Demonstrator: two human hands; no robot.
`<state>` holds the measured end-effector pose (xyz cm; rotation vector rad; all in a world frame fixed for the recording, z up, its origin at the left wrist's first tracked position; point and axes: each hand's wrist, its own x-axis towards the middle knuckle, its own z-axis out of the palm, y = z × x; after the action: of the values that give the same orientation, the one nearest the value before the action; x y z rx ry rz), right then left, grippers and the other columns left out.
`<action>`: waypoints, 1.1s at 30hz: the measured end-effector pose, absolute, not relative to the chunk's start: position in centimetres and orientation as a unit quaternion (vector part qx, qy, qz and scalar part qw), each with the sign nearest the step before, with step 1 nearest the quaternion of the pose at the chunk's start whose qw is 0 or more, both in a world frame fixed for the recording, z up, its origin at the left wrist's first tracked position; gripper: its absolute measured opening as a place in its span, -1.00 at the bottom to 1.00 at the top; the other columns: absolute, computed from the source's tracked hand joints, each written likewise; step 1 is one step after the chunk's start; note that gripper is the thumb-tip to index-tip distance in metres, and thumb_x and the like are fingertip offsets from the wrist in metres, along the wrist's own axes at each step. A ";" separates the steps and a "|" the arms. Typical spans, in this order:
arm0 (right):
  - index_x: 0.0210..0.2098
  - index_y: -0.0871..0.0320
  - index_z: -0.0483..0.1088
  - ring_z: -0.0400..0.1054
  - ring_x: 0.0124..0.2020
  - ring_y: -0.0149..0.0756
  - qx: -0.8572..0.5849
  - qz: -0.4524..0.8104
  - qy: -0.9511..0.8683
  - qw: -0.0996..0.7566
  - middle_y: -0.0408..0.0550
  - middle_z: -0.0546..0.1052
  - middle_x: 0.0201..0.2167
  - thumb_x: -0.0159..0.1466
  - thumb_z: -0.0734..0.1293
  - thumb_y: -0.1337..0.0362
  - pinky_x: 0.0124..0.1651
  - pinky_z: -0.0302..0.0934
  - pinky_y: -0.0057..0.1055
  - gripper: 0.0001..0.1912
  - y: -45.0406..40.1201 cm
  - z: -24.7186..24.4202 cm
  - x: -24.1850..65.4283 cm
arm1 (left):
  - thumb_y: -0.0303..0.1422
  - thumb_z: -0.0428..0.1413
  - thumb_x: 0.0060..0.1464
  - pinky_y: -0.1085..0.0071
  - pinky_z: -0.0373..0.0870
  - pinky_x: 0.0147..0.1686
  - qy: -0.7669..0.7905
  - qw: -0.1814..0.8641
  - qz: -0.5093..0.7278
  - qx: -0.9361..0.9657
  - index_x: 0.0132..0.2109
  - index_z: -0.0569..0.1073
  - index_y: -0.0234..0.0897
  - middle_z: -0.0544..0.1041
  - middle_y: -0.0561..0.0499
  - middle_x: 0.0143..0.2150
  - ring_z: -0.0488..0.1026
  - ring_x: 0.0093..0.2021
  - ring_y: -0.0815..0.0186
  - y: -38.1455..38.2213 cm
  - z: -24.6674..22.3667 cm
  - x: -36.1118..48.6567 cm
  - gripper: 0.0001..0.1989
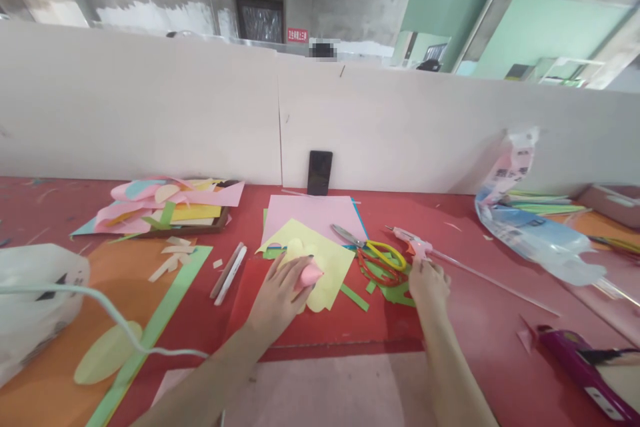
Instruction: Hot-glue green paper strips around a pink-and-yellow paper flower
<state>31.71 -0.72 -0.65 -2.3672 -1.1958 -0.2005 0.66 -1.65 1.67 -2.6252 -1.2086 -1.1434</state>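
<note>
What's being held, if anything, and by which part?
The right grip holds a pink glue gun by its handle; the left grip, a pink cone, apparently by its wider end.

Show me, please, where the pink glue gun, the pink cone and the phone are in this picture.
Pink glue gun (415, 241): head view, on its upper body.
Pink cone (311, 273): head view, on its exposed side.
Phone (319, 173): head view, on the middle of its dark face.

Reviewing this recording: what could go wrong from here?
The right hand grips the pink glue gun beside the scissors, so it might knock them. The long rod sticking out of the gun's back could catch on something. The left hand, holding the pink cone, may dent it.
</note>
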 end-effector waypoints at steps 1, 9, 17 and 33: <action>-0.12 0.19 0.40 0.20 -0.10 0.00 -0.875 -0.068 -0.415 0.240 0.24 0.36 -0.12 0.24 -0.03 0.20 -0.18 0.09 -0.04 -0.53 -0.6 -0.7 31.6 | -0.38 -0.06 0.14 0.17 0.09 0.16 -0.392 0.015 -0.370 -0.842 0.06 0.19 -0.25 0.42 -0.03 -0.01 0.33 0.03 0.29 -1.6 1.6 0.6 -0.68; 0.11 0.21 0.17 -0.01 0.13 0.10 -0.875 -0.104 -0.350 0.318 0.27 0.09 0.16 0.21 0.08 0.16 -0.03 -0.02 0.09 -0.49 -0.4 -0.2 31.1 | -0.28 -0.01 0.12 0.16 0.24 0.07 -0.421 0.041 -0.406 -0.810 0.11 0.14 -0.28 0.41 -0.12 0.01 0.29 0.09 0.17 -1.2 0.5 0.3 -0.57; -0.28 0.15 0.43 0.37 -0.29 -0.20 -0.611 0.276 -0.556 0.491 0.04 0.50 -0.34 0.18 0.15 -0.01 -0.16 0.23 -0.25 -0.59 -1.8 3.0 22.9 | -0.24 0.01 0.10 0.20 0.31 0.01 -0.464 0.000 -0.426 -0.777 0.10 0.18 -0.23 0.40 -0.11 0.02 0.27 0.10 0.13 -1.7 0.8 0.2 -0.57; -0.33 0.15 0.44 0.30 -0.47 -0.39 -0.435 0.633 -0.393 0.506 -0.16 0.45 -0.49 0.02 0.36 0.05 -0.39 0.20 -0.46 -0.67 -3.0 3.2 18.7 | -0.19 -0.02 0.11 0.05 0.21 0.08 -0.367 -0.033 -0.433 -0.823 0.22 -0.02 -0.24 0.23 -0.19 0.16 0.06 0.22 0.05 -2.7 1.1 -0.1 -0.41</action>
<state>18.70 -3.00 3.21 -1.0483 -0.9492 1.5271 -0.12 -2.67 1.06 -2.6403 -1.1768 -1.3893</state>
